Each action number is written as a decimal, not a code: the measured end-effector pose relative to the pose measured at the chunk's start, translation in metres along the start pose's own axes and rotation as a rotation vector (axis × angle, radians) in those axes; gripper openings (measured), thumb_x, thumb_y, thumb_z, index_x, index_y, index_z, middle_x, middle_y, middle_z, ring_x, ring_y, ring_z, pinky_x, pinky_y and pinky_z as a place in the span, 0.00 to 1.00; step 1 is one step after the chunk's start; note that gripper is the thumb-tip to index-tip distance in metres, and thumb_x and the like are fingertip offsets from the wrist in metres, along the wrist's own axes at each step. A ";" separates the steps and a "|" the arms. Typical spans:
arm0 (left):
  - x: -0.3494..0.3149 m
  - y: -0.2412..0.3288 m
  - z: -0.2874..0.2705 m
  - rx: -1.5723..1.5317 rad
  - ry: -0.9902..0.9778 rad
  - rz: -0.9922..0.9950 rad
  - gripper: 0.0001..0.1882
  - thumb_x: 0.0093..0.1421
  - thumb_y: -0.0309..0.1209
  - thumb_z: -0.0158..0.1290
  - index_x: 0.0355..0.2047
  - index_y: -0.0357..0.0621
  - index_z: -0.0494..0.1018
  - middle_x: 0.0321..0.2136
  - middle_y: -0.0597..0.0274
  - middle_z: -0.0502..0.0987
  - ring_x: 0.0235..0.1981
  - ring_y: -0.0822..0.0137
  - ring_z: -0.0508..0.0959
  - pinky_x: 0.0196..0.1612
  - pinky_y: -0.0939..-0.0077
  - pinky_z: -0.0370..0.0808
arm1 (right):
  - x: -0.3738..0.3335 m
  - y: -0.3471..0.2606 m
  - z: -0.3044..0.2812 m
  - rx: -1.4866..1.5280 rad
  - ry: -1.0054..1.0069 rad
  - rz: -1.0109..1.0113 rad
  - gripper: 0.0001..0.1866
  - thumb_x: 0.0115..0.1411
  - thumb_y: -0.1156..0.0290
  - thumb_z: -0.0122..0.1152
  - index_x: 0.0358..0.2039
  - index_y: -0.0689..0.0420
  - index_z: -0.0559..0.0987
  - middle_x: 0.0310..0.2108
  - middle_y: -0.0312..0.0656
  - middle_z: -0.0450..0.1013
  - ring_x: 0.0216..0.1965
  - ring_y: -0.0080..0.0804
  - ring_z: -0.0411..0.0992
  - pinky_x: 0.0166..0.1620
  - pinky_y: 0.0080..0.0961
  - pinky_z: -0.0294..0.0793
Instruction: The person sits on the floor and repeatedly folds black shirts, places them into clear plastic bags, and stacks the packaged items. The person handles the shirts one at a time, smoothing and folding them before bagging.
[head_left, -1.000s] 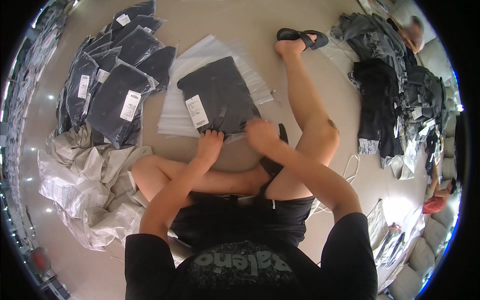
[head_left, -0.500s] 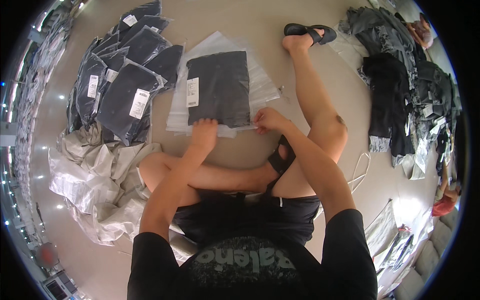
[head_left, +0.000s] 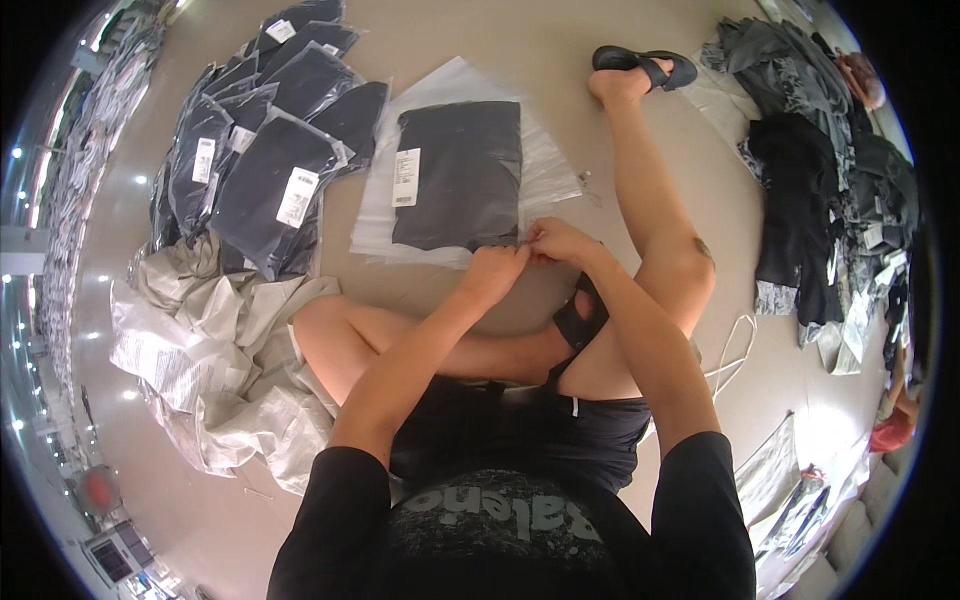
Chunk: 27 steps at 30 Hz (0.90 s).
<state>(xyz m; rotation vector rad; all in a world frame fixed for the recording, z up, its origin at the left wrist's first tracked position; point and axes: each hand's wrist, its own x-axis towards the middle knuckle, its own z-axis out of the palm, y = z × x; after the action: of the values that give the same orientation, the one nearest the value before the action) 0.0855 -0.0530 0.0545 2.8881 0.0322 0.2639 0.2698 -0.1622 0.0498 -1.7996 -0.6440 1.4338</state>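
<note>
A folded dark garment [head_left: 460, 175] lies flat inside a clear plastic bag [head_left: 409, 244], with a white label [head_left: 405, 178] at its left side. Beneath it, more clear plastic bags [head_left: 548, 165] fan out on the floor. My left hand [head_left: 497, 274] is closed in a pinch at the bag's near right corner. Right beside it, my right hand [head_left: 560, 243] pinches the same corner, the fingertips of both hands almost touching. The bit of plastic between the fingers is mostly hidden.
Bagged dark garments [head_left: 275, 185] with white labels are heaped at the far left. Nearer lies a crumpled pale sack [head_left: 230, 370]. Loose dark clothes [head_left: 800, 200] are piled at the right, near a white cord [head_left: 735, 350]. My outstretched leg [head_left: 640, 190] borders the work on the right.
My left hand has slid right along the bag's near edge to meet my right hand at the corner. The view has shifted slightly, moving everything a little to the right.
</note>
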 end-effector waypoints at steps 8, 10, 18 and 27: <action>-0.046 -0.057 -0.024 0.181 -0.138 -0.026 0.02 0.59 0.27 0.54 0.32 0.45 0.75 0.24 0.58 0.83 0.27 0.56 0.86 0.28 0.59 0.80 | 0.006 0.011 -0.014 -0.459 0.259 -0.208 0.11 0.52 0.74 0.68 0.36 0.63 0.79 0.29 0.53 0.80 0.33 0.46 0.81 0.37 0.37 0.80; -0.066 -0.076 -0.037 0.238 -0.200 -0.012 0.02 0.60 0.27 0.54 0.32 0.44 0.75 0.24 0.58 0.83 0.27 0.56 0.86 0.28 0.59 0.80 | 0.007 0.011 -0.016 -0.597 0.302 -0.236 0.14 0.50 0.73 0.69 0.37 0.63 0.80 0.31 0.57 0.81 0.36 0.55 0.81 0.42 0.42 0.81; -0.064 -0.133 -0.078 -0.250 0.010 -0.200 0.19 0.62 0.40 0.65 0.45 0.38 0.77 0.29 0.50 0.83 0.33 0.51 0.85 0.35 0.56 0.80 | -0.006 -0.041 0.016 -1.039 0.608 -0.148 0.23 0.56 0.72 0.67 0.53 0.57 0.76 0.54 0.47 0.79 0.53 0.55 0.78 0.57 0.47 0.77; 0.001 -0.202 -0.015 -1.092 0.237 -1.154 0.33 0.57 0.51 0.70 0.47 0.30 0.81 0.39 0.47 0.85 0.39 0.58 0.86 0.41 0.64 0.81 | 0.080 -0.067 0.082 -1.078 0.589 -0.381 0.43 0.69 0.31 0.44 0.78 0.38 0.59 0.81 0.44 0.46 0.81 0.52 0.39 0.77 0.64 0.37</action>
<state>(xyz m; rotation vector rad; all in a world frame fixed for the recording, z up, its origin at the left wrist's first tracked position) 0.0842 0.1462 0.0204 1.4116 1.1239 0.2552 0.2150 -0.0413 0.0463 -2.5098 -1.4830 0.1849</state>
